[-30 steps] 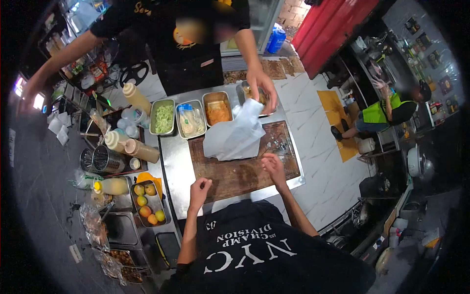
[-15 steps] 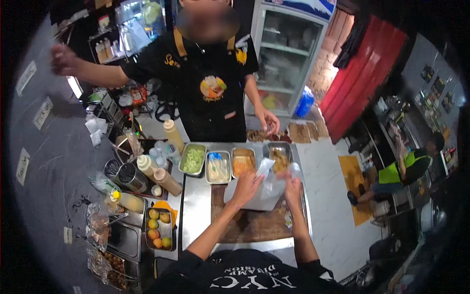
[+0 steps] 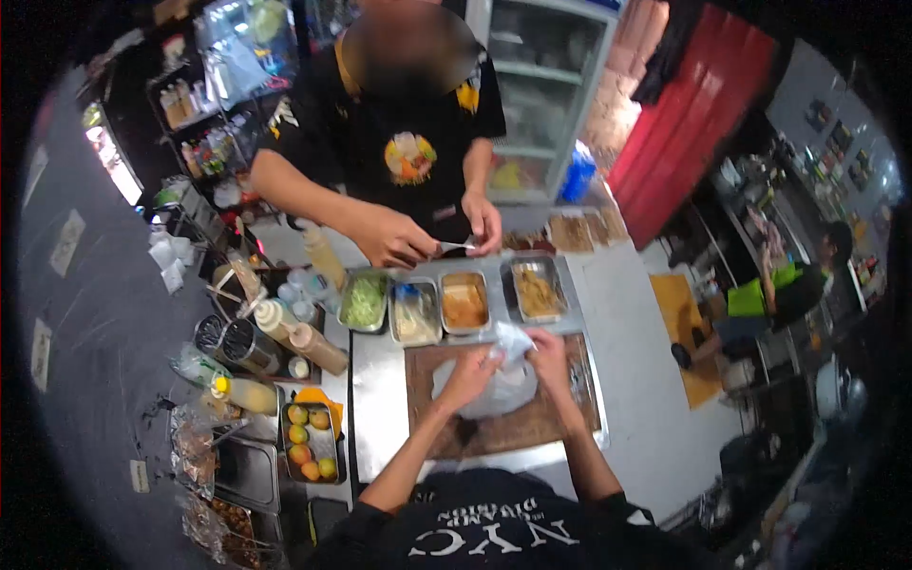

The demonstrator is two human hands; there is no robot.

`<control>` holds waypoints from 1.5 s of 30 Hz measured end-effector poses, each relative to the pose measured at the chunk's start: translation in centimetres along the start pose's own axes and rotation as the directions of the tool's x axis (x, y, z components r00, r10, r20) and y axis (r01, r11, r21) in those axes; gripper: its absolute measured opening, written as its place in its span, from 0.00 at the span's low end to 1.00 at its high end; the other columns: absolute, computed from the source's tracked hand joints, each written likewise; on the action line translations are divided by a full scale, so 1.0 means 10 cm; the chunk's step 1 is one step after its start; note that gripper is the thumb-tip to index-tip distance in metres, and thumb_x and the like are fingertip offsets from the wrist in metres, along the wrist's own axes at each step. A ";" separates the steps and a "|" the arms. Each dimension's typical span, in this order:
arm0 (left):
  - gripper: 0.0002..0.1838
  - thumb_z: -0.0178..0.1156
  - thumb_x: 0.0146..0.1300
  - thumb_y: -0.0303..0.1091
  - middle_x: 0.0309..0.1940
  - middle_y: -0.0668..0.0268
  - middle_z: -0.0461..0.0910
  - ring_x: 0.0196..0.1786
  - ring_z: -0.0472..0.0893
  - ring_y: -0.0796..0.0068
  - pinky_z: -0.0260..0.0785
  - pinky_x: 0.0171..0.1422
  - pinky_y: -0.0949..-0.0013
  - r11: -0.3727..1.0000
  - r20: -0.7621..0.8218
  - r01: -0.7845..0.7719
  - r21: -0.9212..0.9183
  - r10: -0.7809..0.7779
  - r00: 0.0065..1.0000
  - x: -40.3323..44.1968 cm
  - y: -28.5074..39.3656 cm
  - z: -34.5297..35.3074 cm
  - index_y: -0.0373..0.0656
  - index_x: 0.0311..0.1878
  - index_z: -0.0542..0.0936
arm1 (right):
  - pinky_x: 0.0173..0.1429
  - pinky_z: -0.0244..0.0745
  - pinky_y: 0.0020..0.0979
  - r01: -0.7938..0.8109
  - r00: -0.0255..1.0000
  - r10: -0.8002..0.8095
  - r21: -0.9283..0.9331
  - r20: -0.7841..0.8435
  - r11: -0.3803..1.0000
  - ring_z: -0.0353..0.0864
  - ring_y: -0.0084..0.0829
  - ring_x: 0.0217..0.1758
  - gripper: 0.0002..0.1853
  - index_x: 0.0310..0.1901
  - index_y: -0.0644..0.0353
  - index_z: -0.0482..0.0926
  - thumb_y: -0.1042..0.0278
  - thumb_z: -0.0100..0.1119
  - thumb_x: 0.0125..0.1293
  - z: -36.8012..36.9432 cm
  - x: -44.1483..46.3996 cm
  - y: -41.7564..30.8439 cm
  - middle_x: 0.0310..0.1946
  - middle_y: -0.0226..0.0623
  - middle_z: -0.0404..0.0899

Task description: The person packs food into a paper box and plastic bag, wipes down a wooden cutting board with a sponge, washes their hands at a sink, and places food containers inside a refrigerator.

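Note:
A whitish, see-through plastic bag point(image 3: 501, 397) rests over a brown wooden cutting board point(image 3: 508, 435), its top bunched up between my two hands. My left hand point(image 3: 473, 374) has its fingers closed on the left side of the bag's gathered top. On the other side, my right hand point(image 3: 548, 361) pinches the same top. What the bag contains cannot be made out. Just beyond the board stand metal trays: shredded green vegetable point(image 3: 364, 301), something pale with a blue-handled tool point(image 3: 415, 312), an orange filling point(image 3: 465, 302) and yellow-brown food point(image 3: 538, 289).
A co-worker in a black shirt point(image 3: 408, 157) faces me across the counter, a small white item between both hands. Sauce bottles point(image 3: 318, 349) and a tray of round fruit point(image 3: 311, 446) stand left. Another person in a green vest point(image 3: 760, 296) is farther right.
The bag, spread out between my hands before, is now gathered at its top, with my hands closer together. The co-worker's raised arm has come down, bringing both hands together over the counter.

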State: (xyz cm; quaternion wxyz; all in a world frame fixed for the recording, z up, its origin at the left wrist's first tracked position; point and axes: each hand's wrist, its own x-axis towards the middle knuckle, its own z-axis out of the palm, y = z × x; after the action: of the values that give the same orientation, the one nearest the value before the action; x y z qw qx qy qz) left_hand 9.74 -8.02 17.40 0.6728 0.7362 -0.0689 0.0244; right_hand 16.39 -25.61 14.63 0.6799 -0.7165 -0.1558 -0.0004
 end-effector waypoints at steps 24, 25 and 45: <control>0.11 0.44 0.71 0.33 0.25 0.64 0.74 0.36 0.76 0.68 0.68 0.49 0.64 0.910 -0.200 -0.116 -0.398 0.037 0.979 -0.27 0.19 -0.35 0.36 0.37 0.72 | 0.61 0.68 0.35 -0.104 0.966 0.240 0.694 -0.101 0.712 0.76 0.32 0.51 0.15 0.52 0.67 0.69 0.67 0.42 0.69 -0.19 -0.15 -0.72 0.47 0.43 0.76; 0.11 0.45 0.71 0.34 0.24 0.65 0.73 0.33 0.75 0.71 0.67 0.46 0.66 0.900 -0.159 -0.075 -0.430 0.006 0.987 -0.27 0.18 -0.35 0.36 0.37 0.73 | 0.60 0.68 0.34 -0.161 0.948 0.312 0.755 -0.060 0.635 0.76 0.31 0.51 0.16 0.51 0.66 0.69 0.65 0.41 0.69 -0.18 -0.14 -0.73 0.47 0.43 0.76; 0.11 0.59 0.61 0.32 0.28 0.60 0.80 0.28 0.77 0.74 0.68 0.36 0.70 0.954 0.189 -0.113 0.279 0.060 0.980 -0.12 0.10 -0.09 0.33 0.41 0.78 | 0.42 0.70 0.23 -0.208 0.951 0.290 0.475 -0.104 0.855 0.75 0.19 0.38 0.07 0.41 0.65 0.79 0.76 0.55 0.63 0.38 -0.25 -0.60 0.35 0.32 0.78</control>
State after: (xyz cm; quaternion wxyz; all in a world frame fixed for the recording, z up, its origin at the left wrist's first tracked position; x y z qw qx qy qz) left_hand 8.47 -7.14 18.35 0.5476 0.8219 -0.1569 -0.0023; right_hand 11.83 -22.28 19.65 0.8347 -0.5470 0.0023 0.0629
